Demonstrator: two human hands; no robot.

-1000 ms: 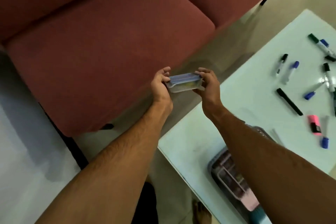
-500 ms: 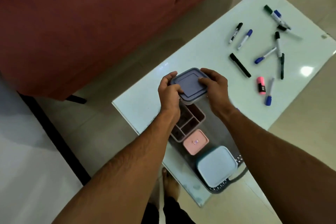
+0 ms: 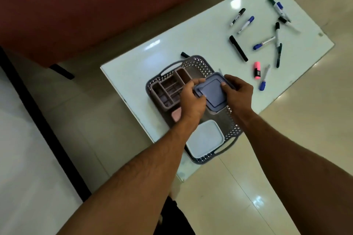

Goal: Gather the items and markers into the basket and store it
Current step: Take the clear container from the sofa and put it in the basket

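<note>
Now your left hand (image 3: 192, 99) and right hand (image 3: 237, 92) clasp the square blue-lidded plastic box (image 3: 212, 92) by opposite edges, low inside the grey perforated basket (image 3: 232, 124). Seat it, let go, then collect the scattered markers (image 3: 238, 48) beyond the basket.

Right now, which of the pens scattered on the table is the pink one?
The short, stubby pink highlighter, lying near the table's right edge just beyond the right hand. The other markers are slimmer with black, blue or green caps.

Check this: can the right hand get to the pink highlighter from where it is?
Probably yes, once free. The right hand is holding the blue box with the left hand; the highlighter lies unobstructed on the table nearby.
</note>
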